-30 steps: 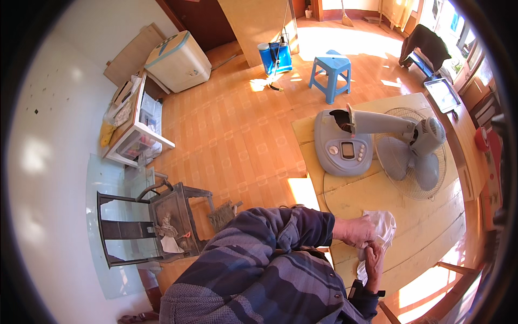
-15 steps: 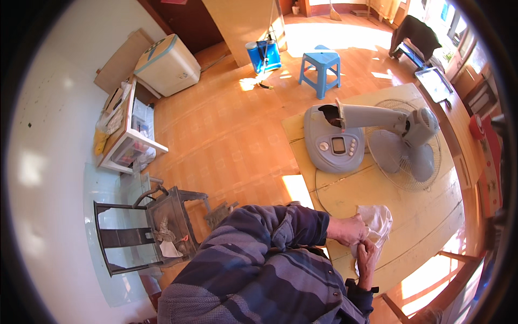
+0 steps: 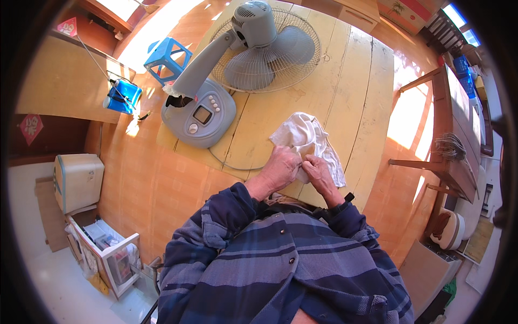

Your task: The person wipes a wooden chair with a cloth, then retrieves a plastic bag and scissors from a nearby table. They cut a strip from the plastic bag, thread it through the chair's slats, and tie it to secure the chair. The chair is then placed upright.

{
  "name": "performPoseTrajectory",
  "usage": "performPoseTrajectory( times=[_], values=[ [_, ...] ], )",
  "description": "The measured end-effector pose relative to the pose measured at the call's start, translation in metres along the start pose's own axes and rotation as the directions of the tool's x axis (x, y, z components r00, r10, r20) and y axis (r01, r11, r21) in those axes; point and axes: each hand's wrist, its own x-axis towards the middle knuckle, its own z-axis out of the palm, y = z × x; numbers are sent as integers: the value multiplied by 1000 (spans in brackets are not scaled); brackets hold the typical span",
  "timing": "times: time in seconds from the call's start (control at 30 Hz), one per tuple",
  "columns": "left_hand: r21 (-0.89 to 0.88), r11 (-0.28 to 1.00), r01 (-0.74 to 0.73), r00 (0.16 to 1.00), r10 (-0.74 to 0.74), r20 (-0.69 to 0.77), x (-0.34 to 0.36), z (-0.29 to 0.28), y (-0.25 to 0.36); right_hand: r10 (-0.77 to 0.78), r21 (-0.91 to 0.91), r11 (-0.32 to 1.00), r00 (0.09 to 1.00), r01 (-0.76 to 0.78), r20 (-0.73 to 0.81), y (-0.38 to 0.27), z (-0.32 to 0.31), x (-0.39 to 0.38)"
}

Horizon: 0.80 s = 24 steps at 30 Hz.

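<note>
A white cloth (image 3: 305, 129) lies crumpled on the near part of the yellow wooden table (image 3: 350, 70). My left hand (image 3: 281, 166) is closed on its near edge. Right beside it, my right hand (image 3: 318, 171) also grips the cloth, fingers curled and knuckles almost touching the left. What lies between the fingertips is hidden. Farther off to the left is a grey electric fan: its base (image 3: 220, 121) has knobs and a small display, its stem (image 3: 202, 65) leans over beside a dark hole in the base, and its caged head (image 3: 264, 59) rests on the tabletop.
A grey cord (image 3: 232, 166) runs from the base toward my left wrist. Beyond the table's left edge stand a blue plastic stool (image 3: 167, 58) and a blue tank (image 3: 123, 97). To the right is a brown wooden table (image 3: 456, 135) with a bundle of strands (image 3: 450, 147) on it.
My view has turned to the right, so the fan now appears at upper left and the brown table has come in. Both hands stay on the cloth, close together.
</note>
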Motion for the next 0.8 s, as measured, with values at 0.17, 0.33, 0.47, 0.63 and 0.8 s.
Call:
performPoseTrajectory(
  times=[0.17,0.33,0.47,0.63,0.8],
  values=[
    [50,998,35,989,-28,-142,25,-38,-7,-223,-261,939,975,222,27,-14,-37,29],
    [19,954,301,872,-266,-411,25,-117,-31,-362,-386,912,716,139,-597,-55,-94,77],
    [-74,940,332,842,-331,-426,-48,-177,-56,-373,-253,927,727,275,-577,-90,-89,47],
    [5,857,515,814,-487,-317,-237,-228,-103,-160,-251,959,983,133,-86,-99,65,0],
    [136,613,778,624,-729,-283,-458,-245,-119,-13,-255,950,841,179,542,-96,268,-23]
  ],
)
